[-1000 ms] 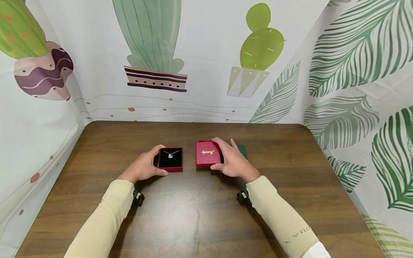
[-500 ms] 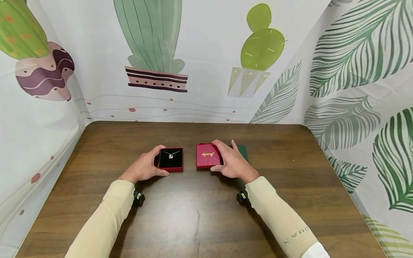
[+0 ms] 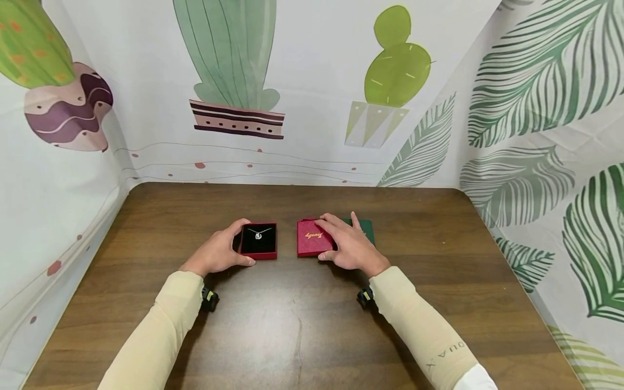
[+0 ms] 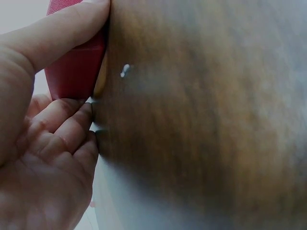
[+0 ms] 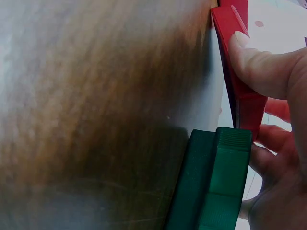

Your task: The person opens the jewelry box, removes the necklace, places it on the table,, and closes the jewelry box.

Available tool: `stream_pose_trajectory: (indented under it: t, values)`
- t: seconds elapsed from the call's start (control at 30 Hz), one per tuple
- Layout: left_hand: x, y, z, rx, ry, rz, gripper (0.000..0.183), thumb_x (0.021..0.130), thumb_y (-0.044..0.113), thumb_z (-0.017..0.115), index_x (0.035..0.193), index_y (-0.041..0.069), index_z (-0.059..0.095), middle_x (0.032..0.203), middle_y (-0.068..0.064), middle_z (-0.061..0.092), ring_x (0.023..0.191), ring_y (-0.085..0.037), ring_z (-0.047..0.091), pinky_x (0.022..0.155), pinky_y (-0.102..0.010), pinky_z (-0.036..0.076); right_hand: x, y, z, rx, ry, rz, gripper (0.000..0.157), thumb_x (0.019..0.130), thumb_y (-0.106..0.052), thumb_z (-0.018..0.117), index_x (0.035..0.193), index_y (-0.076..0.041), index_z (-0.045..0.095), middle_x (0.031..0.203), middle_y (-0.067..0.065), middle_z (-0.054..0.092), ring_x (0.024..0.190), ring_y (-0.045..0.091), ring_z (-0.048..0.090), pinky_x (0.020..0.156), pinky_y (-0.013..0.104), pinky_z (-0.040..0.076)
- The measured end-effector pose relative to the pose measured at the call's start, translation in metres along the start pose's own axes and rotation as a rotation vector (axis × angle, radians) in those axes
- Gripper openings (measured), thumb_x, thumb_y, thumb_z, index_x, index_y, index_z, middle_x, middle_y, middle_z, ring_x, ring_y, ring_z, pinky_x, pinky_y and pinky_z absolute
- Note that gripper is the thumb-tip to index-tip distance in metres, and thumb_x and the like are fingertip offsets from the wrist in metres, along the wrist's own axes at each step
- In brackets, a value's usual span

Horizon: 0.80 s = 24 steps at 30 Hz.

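My left hand (image 3: 214,252) grips a red jewelry box base (image 3: 259,255) by its left side, thumb at the near side and fingers at the far side. On its black insert lies a necklace (image 3: 258,236) with a small pendant. To the right, my right hand (image 3: 352,246) holds the matching red box lid (image 3: 307,247), gold lettering facing up. In the right wrist view the thumb presses the near side of the lid (image 5: 232,67), which looks tilted against the tabletop. A green box (image 3: 368,232) sits partly hidden behind that hand, close beside the lid.
Both hands work near the far half of a brown wooden table (image 3: 292,325). A white cloth (image 3: 312,146) printed with cacti and leaves hangs behind the table and along its sides. A gap of tabletop separates the red base from the lid.
The red lid has come slightly nearer to me and lower, and the right fingers have shifted over its top. More of the green box shows. The left hand and base stay put.
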<state>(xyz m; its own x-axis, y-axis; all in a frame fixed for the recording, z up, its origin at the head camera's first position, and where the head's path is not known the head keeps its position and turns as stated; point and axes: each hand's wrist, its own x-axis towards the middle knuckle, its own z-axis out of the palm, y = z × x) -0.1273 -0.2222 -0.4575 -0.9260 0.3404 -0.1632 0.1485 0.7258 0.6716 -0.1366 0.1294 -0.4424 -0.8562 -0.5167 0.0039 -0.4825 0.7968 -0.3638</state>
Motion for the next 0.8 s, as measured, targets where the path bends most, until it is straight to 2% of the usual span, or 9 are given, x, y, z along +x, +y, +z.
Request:
stream_pose_trajectory:
  t: [0.23,0.57,0.8]
  values:
    - [0.0005,-0.0002,-0.0003,-0.008,-0.001,-0.008,0.087,0.078,0.031,0.093,0.148,0.021,0.043,0.135,-0.010,0.067,0.104,-0.025,0.063,0.098,-0.051,0.050,0.0006,-0.0014,-0.0008,-0.068,-0.004,-0.027,0.079,0.086,-0.039,0.085,0.154,-0.019,0.050,0.162,0.010,0.045,0.148,0.027,0.047,0.126,0.073,0.009]
    - [0.0005,0.0012,-0.0012,-0.004,-0.007,-0.020,0.088,0.079,0.033,0.092,0.150,0.021,0.041,0.142,-0.013,0.064,0.110,-0.027,0.062,0.101,-0.054,0.050,0.0020,-0.0009,0.0003,-0.114,-0.039,-0.014,0.078,0.087,-0.041,0.083,0.155,-0.020,0.050,0.161,0.012,0.045,0.147,0.028,0.048,0.127,0.072,0.006]
    - [0.0004,0.0004,-0.0005,0.002,-0.005,-0.014,0.086,0.079,0.033,0.092,0.148,0.021,0.043,0.137,-0.011,0.066,0.107,-0.026,0.062,0.099,-0.053,0.050,0.0034,-0.0029,0.0006,-0.147,-0.067,-0.007,0.077,0.087,-0.042,0.082,0.156,-0.025,0.051,0.161,0.012,0.046,0.149,0.027,0.046,0.128,0.070,0.005]
